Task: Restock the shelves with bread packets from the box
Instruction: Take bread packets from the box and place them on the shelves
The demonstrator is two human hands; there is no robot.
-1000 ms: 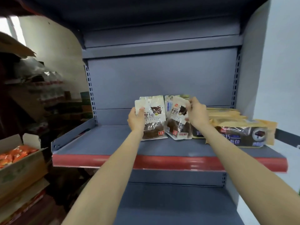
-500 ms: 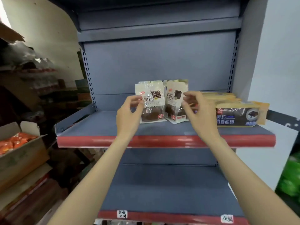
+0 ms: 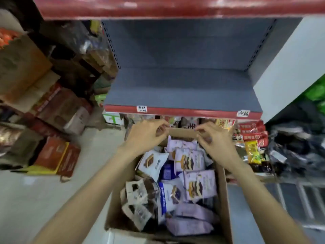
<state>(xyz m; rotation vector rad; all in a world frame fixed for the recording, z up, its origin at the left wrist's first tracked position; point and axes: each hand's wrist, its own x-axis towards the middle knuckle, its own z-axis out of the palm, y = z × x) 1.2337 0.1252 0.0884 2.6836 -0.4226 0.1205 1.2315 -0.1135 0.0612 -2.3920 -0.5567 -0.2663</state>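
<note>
While two hands [image 3: 146, 136] [image 3: 213, 144] grip one box flap [image 3: 182, 132], several bread packets [image 3: 190, 160] below

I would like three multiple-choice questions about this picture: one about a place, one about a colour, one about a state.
1. Where is the open cardboard box?
A. on the grey shelf
B. on the floor, in front of the shelf unit
C. on the boxes at the left

2. What colour is the front edge of the grey shelf?
A. red
B. green
C. white

3. What are the left hand and right hand doing?
A. holding the far flap of the box
B. each lifting a bread packet
C. resting on the shelf

Answers:
1. B, it stands below the shelf, full of bread packets.
2. A, a red strip with two white labels.
3. A, both hands' fingers pinch its ends.
</note>
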